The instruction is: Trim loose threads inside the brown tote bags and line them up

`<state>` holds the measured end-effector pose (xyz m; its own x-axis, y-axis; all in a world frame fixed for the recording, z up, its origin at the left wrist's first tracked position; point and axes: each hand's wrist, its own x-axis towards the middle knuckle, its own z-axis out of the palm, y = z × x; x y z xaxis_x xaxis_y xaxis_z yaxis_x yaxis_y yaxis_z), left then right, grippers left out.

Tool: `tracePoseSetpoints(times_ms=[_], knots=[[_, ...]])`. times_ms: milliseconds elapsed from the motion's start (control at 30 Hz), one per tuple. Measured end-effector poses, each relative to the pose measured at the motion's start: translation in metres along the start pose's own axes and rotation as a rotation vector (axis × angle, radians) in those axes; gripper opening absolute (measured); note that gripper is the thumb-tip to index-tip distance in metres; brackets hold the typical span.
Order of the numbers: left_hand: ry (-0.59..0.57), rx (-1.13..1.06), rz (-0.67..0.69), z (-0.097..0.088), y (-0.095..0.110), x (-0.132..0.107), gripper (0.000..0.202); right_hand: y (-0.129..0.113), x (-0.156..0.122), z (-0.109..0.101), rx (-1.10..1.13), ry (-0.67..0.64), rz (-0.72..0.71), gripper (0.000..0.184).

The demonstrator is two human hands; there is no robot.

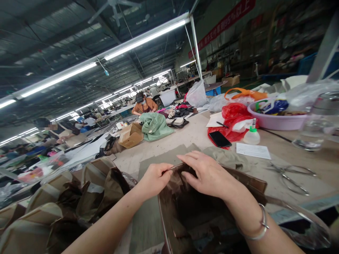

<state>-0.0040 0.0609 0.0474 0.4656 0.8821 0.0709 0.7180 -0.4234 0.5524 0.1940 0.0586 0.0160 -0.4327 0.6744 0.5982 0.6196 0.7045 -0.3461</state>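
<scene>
A brown bag [201,215] with a dark lining stands open in front of me on the worktable [190,135]. My left hand [155,178] is closed in a pinch on the bag's far rim. My right hand [209,174] lies over the same rim, fingers curled down into the opening and gripping the edge. A metal bangle [261,227] sits on my right wrist. The bag's inside is dark and its contents cannot be made out.
Several tan bags [66,201] pile up at my left. Scissors [290,174] lie at the right, with a paper slip [253,150], a black phone [219,139], a red plastic bag [233,114], a pink basin [278,120] and a green cloth bundle [155,127] farther back. Other people work at distant tables.
</scene>
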Motion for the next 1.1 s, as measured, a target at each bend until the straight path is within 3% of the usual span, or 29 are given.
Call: tracePoseSetpoints(times_ms=[200, 500, 733, 967, 1100], knots=[[0.057, -0.028, -0.058, 0.005, -0.002, -0.003, 0.027, 0.002, 0.002, 0.0, -0.154, -0.027, 0.074, 0.026], [0.053, 0.166, -0.067, 0.004, -0.003, -0.001, 0.025, 0.014, -0.003, -0.007, 0.028, 0.009, 0.111, 0.051], [0.115, 0.138, -0.065, 0.01, -0.005, 0.005, 0.025, 0.005, 0.0, 0.003, -0.093, 0.037, 0.151, 0.03], [0.093, -0.076, -0.077, 0.012, -0.006, 0.0, 0.025, 0.006, 0.0, 0.002, -0.135, 0.028, 0.125, 0.02], [0.093, -0.076, -0.1, 0.012, -0.005, -0.002, 0.024, 0.005, 0.001, 0.005, -0.197, 0.03, 0.144, 0.016]])
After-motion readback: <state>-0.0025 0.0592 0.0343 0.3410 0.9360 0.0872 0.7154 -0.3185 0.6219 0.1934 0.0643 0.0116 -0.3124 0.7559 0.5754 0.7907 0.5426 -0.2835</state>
